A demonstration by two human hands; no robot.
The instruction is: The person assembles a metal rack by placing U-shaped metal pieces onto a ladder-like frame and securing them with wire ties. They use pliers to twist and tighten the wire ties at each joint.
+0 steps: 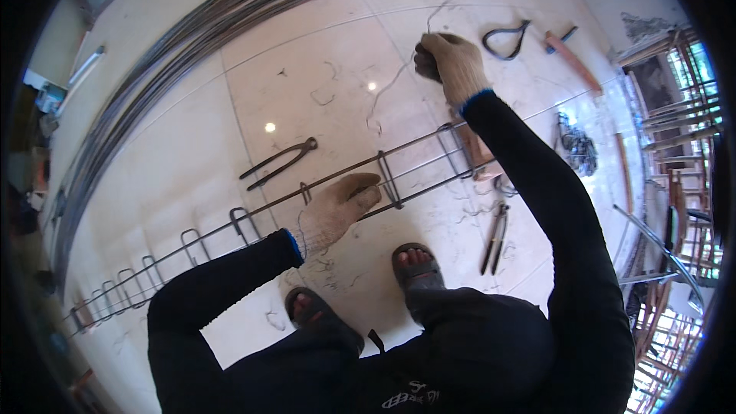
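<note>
A long cage of steel rebar [264, 207] with bent stirrups [387, 176] lies diagonally across in front of me. My left hand [333, 215], in a pale knit glove, is over the cage's rods just left of a stirrup. Its fingers are bent toward the thumb, and whatever they hold is hidden. Beyond the cage, my gloved right hand [454, 65] is raised, closed on a thin tie wire [395, 80]. The wire trails from it both ways, toward the far side and back toward the cage. Long-handled pincers [280, 162] lie beyond the cage, near my left hand.
Another pair of pincers [496, 241] lies near my right foot. A wooden block [473, 146] is under the cage. A bundle of long rods [192, 38] curves along the far left. A black loop [506, 42], a wooden-handled tool [573, 61] and a wire heap [575, 146] lie right.
</note>
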